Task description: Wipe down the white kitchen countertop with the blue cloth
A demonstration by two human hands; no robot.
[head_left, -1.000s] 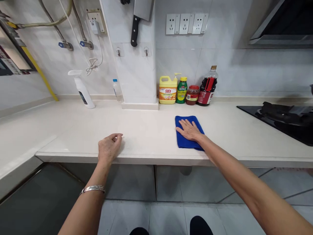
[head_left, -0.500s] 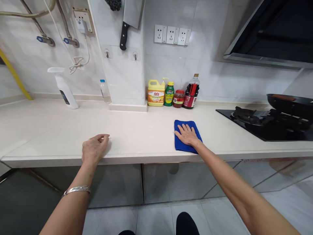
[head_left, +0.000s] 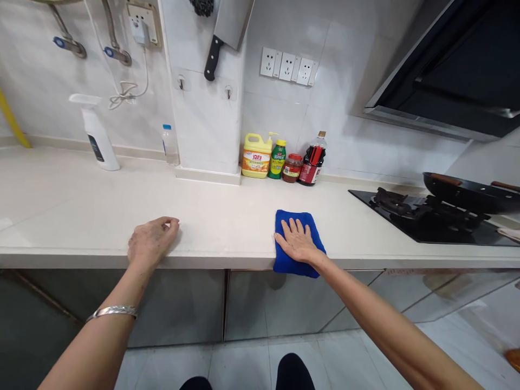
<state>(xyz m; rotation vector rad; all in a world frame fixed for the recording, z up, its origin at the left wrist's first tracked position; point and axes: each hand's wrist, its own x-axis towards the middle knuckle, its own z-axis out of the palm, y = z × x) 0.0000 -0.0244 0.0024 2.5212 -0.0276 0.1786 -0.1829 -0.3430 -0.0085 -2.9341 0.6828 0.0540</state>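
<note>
Flat on a folded blue cloth (head_left: 286,264) lies my right hand (head_left: 298,242), fingers spread over its top. The cloth rests on the white countertop (head_left: 227,216), and its near edge hangs over the counter's front edge. My left hand (head_left: 152,241) rests on the counter near the front edge, fingers curled in and thumb against them. Whether anything is inside that hand is hidden. A silver bracelet (head_left: 116,311) is on the left wrist.
Along the wall stand a spray bottle (head_left: 99,141), a clear bottle (head_left: 170,146), a yellow detergent jug (head_left: 255,157), a green bottle (head_left: 277,160), a red-lidded jar (head_left: 292,169) and a dark sauce bottle (head_left: 312,162). A wok (head_left: 471,195) sits on the stove (head_left: 422,230). A cleaver (head_left: 223,38) hangs above.
My right hand has drawn the blue cloth toward me, so its near edge now overhangs the counter. My left hand stays in nearly the same place. The view has turned slightly.
</note>
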